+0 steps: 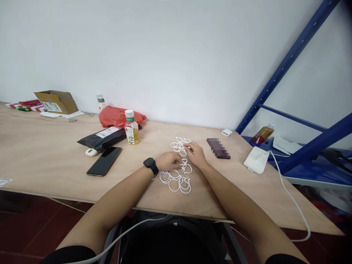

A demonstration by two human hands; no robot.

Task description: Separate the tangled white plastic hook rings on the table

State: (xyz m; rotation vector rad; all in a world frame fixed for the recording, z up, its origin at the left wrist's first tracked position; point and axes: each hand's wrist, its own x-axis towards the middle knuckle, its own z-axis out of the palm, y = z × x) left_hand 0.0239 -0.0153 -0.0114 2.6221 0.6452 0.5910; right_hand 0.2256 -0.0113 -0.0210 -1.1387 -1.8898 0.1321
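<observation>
Lower rings: white plastic curtain rings point(174, 181) are lying flat and overlapping on the bench point(49, 154), right in front of me.
Left hand: my left hand point(167, 161) is reaching in over the rings, wearing a black smartwatch point(150, 165) on the wrist; my left fingers point(178, 161) are curling toward a ring, and I cannot tell whether they are gripping it.
Right hand: my right hand point(196, 154) is hanging just above the rings, its fingers point(187, 146) touching the upper cluster; I cannot tell if they are holding one.
Upper rings: a second white cluster point(180, 146) is lying just beyond my fingers.
Left side: a black smartphone point(104, 161) is lying beside a black plastic parcel point(101, 138).
Right side: a pixelated phone point(218, 148) and a white power bank point(256, 160) with a white cable point(291, 198) are resting on the bench.
Far side: a clear bottle of yellow tea point(132, 128), a red plastic bag point(118, 116) and a cardboard box point(56, 102) are standing near the wall.
</observation>
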